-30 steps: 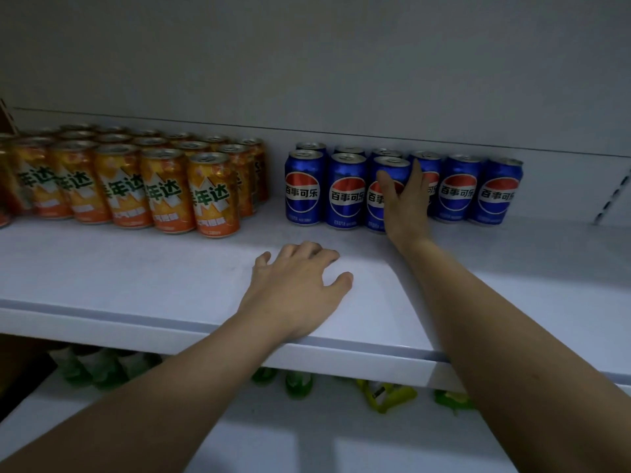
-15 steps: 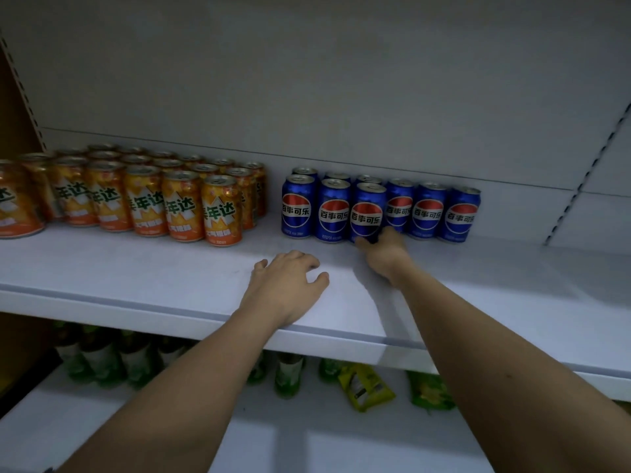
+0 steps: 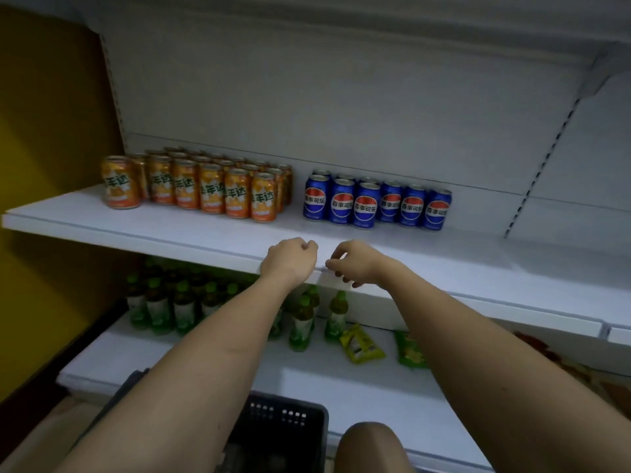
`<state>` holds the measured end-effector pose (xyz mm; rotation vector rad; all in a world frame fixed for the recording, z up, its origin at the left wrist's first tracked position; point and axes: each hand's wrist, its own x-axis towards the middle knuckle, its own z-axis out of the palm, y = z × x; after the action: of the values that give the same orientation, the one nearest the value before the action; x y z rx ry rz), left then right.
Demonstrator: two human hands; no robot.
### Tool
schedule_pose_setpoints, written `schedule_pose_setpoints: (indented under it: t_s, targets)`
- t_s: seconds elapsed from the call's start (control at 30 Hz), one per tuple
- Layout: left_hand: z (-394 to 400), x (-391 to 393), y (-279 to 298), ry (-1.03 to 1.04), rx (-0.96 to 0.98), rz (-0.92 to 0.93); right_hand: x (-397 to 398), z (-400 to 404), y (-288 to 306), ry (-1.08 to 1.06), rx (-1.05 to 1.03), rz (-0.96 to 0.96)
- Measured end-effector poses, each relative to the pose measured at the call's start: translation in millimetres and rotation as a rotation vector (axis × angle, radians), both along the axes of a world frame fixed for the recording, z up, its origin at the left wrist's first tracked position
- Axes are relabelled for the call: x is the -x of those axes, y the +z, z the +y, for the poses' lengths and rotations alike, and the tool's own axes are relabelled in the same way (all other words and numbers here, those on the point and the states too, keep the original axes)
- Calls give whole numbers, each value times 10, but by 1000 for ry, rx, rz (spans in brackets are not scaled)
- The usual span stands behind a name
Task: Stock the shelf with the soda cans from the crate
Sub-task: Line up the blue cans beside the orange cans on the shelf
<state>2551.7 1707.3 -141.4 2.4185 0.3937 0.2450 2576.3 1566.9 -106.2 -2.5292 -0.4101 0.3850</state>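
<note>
Far left on the shelf (image 3: 143,230): orange cans (image 3: 191,186), several rows deep, front row straight. To their right, with a gap between, blue cans (image 3: 367,204): six across the front, a few more partly visible behind on the left side. Shelf to the right of the blue block is bare, also the whole near strip.

My left hand (image 3: 290,259) sits over the near edge of the shelf, fingers curled loosely into a fist, grip holding nothing. Right hand (image 3: 351,264) just beside it, not touching, fingers half curled with tips pointing down over the shelf lip, also nothing held.

Crate (image 3: 286,428): dark, low in view, near me, below both forearms. Contents too dim to make out.

Judgement: step in hand is going down to the crate for more cans. To do it well, I would drop both hands straight down clear of the shelf lip, take each can around the body, then set it upright in the bare space right of the blue block, label forward, snug to its neighbour without nudging the row.
</note>
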Motion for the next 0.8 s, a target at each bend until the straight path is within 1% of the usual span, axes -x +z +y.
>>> schedule_pose_setpoints:
  t_s: [0.1, 0.2, 0.37, 0.5, 0.63, 0.8]
  targets:
    - [192, 337, 16, 11, 57, 13, 316, 173, -118, 54, 30, -21]
    - [432, 666, -98, 29, 117, 64, 585, 365, -290, 110, 57, -44]
    - [706, 1160, -571, 58, 233, 133, 952, 679, -725, 211, 65, -27]
    - [875, 1393, -1089, 95, 339, 179, 1105, 922, -1247, 242, 73, 76]
    - [1081, 1618, -1584, 178, 420, 246, 1238, 1188, -1857, 255, 90, 182]
    - [1399, 1841, -2353, 323, 567, 410, 1454, 1492, -2772, 283, 109, 355]
